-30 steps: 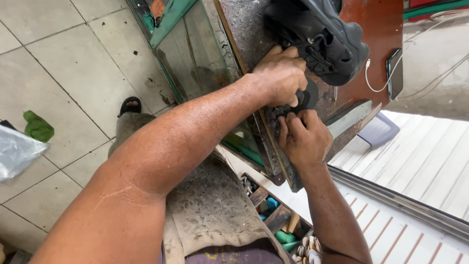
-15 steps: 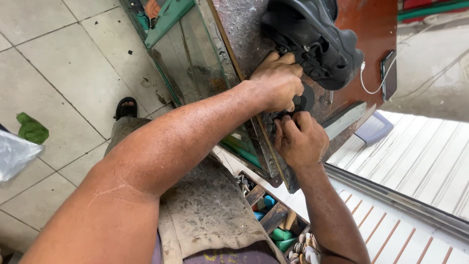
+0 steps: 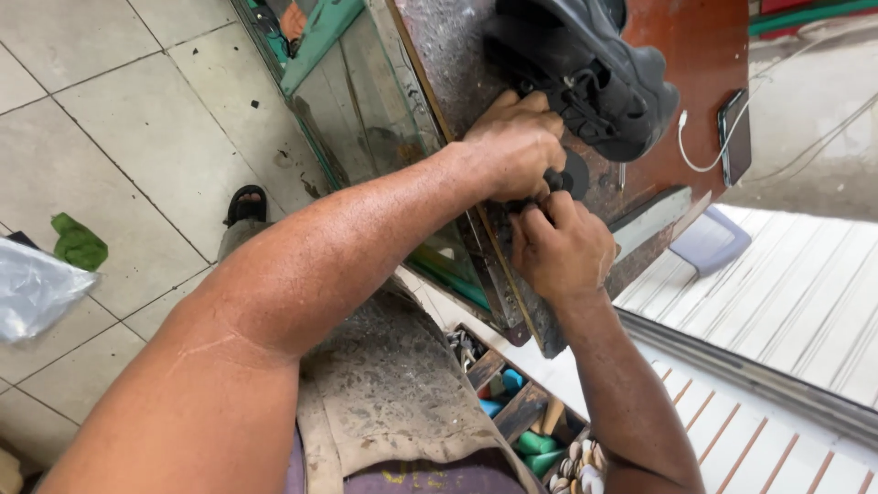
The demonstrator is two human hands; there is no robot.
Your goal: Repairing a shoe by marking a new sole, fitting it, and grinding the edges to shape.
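My left hand [image 3: 514,146] and my right hand [image 3: 560,252] meet at the edge of a worn, stained worktop [image 3: 448,55]. Between their fingers sits a small black round piece [image 3: 573,174], and both hands pinch it from opposite sides. The left forearm crosses the picture from the lower left. The right arm comes up from the lower right. A black shoe [image 3: 585,64] lies on the worktop just beyond the left knuckles, touching or nearly touching them. My fingers hide most of the black piece.
A phone [image 3: 734,137] on a white cable [image 3: 700,160] lies on the red-brown top right of the shoe. Below the bench is a glass-sided cabinet [image 3: 366,110]. An open drawer [image 3: 526,425] holds coloured spools. On the tiled floor are a green cloth [image 3: 78,242] and a plastic bag [image 3: 32,288].
Both hands stay together on the black piece, with only small finger movements. The view has shifted slightly.
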